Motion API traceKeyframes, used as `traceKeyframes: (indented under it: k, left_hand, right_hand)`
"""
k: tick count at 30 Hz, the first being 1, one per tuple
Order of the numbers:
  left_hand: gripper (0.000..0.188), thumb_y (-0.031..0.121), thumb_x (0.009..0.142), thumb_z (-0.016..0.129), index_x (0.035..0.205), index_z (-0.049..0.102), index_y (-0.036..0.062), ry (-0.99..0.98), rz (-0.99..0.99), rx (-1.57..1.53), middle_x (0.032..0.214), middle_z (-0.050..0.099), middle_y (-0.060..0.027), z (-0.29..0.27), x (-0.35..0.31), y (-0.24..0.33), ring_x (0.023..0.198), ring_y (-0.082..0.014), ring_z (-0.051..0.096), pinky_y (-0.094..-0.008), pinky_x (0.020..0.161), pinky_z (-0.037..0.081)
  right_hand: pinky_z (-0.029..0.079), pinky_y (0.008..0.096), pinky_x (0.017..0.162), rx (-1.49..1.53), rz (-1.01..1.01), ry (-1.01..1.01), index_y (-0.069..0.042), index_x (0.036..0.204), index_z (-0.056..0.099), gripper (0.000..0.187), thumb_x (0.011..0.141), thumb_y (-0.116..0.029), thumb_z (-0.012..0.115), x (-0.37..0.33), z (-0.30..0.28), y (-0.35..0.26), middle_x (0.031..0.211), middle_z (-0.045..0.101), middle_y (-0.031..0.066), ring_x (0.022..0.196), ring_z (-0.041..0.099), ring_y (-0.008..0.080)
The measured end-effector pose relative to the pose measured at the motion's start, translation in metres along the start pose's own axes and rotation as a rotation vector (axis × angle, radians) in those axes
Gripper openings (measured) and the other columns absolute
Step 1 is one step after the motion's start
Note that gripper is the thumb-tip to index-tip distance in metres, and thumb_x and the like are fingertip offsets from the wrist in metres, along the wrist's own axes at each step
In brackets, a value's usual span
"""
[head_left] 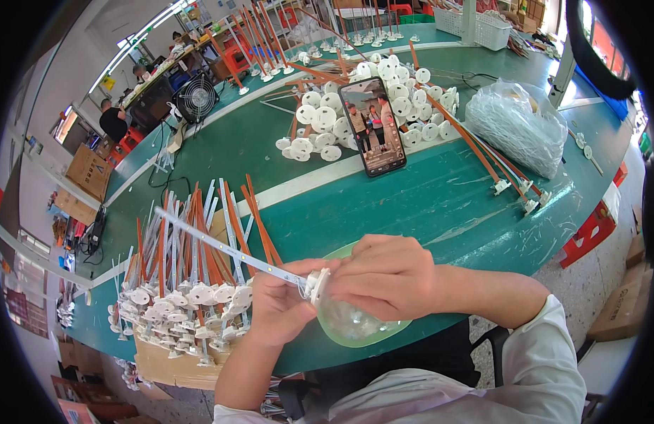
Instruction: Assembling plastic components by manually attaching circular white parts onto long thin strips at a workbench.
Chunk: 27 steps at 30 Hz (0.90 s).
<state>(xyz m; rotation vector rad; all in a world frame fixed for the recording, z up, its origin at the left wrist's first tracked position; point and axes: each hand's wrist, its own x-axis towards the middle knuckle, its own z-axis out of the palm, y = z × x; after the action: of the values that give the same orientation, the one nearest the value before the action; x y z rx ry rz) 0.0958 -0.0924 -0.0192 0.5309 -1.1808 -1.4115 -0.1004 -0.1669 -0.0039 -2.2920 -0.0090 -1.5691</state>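
Observation:
My left hand (274, 311) is closed around the lower end of a narrow LED strip (235, 256), which slants up to the left. At that end sits a white round plastic base (315, 286), held between thumb and fingers. My right hand (383, 279) meets the base from the right, fingers pinched together; what is between them is hidden. Beneath my right hand stands a pale green bowl (369, 342) with small whitish pieces in it, partly covered by the hand. A phone (373, 127) with a lit screen leans against a heap of white round bases (325, 116) beyond my hands.
To the left lies a dense pile of strips with white bases (192, 311), partly on cardboard (171, 371). A clear plastic bag (517, 124) of thin pieces rests at the right, near several brown strips (479, 152). A fan (197, 97) stands beyond the green table (454, 219).

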Motion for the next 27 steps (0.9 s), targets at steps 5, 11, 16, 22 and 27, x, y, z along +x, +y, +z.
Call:
traceKeyframes:
  k: [5, 11, 16, 22, 27]
  left_hand:
    - [0.055, 0.013, 0.084, 0.074, 0.131, 0.049, -0.0023, 0.152, -0.015, -0.073, 0.129, 0.057, -0.0233, 0.014, -0.004, -0.010, 0.122, -0.0356, 0.055, -0.0443, 0.102, 0.048]
    - [0.050, 0.014, 0.088, 0.070, 0.131, 0.049, -0.0020, 0.177, 0.011, -0.083, 0.132, 0.055, -0.0211, 0.017, -0.005, -0.019, 0.125, -0.0337, 0.053, -0.0426, 0.101, 0.049]
    - [0.050, 0.015, 0.089, 0.070, 0.131, 0.048, -0.0026, 0.177, -0.033, -0.061, 0.133, 0.054, -0.0210, 0.018, -0.005, -0.018, 0.125, -0.0323, 0.052, -0.0417, 0.101, 0.049]
    - [0.059, 0.005, 0.091, 0.061, 0.142, 0.033, -0.0034, 0.207, -0.022, 0.138, 0.128, 0.057, -0.0214, 0.022, 0.005, -0.005, 0.122, -0.0294, 0.055, -0.0403, 0.102, 0.045]
    - [0.065, 0.000, 0.091, 0.059, 0.147, 0.025, -0.0044, 0.326, -0.105, 0.536, 0.114, 0.064, -0.0213, 0.021, 0.012, 0.024, 0.105, -0.0260, 0.065, -0.0343, 0.089, 0.049]
  right_hand:
    - [0.053, 0.0316, 0.055, -0.215, -0.180, 0.026, 0.007, 0.085, 0.064, 0.018, 0.068, 0.005, 0.068, -0.002, 0.004, -0.003, 0.079, 0.065, 0.0133, 0.060, 0.062, 0.0227]
    - [0.054, 0.0312, 0.053, -0.328, -0.205, 0.011, 0.008, 0.086, 0.062, 0.019, 0.068, 0.003, 0.065, -0.005, 0.005, -0.005, 0.081, 0.064, 0.0157, 0.060, 0.063, 0.0237]
    - [0.053, 0.0311, 0.051, -0.359, -0.149, 0.012, 0.007, 0.085, 0.062, 0.020, 0.066, 0.005, 0.065, -0.006, 0.007, -0.005, 0.083, 0.065, 0.0147, 0.059, 0.063, 0.0233]
    - [0.052, 0.0307, 0.050, -0.168, -0.014, -0.046, -0.001, 0.086, 0.064, 0.022, 0.066, 0.004, 0.073, 0.000, -0.002, 0.001, 0.082, 0.067, 0.0081, 0.056, 0.062, 0.0223]
    - [0.052, 0.0361, 0.053, -0.595, 0.180, -0.441, -0.008, 0.078, 0.063, 0.022, 0.078, -0.027, 0.073, 0.027, -0.027, -0.001, 0.072, 0.064, 0.0086, 0.061, 0.064, 0.0255]
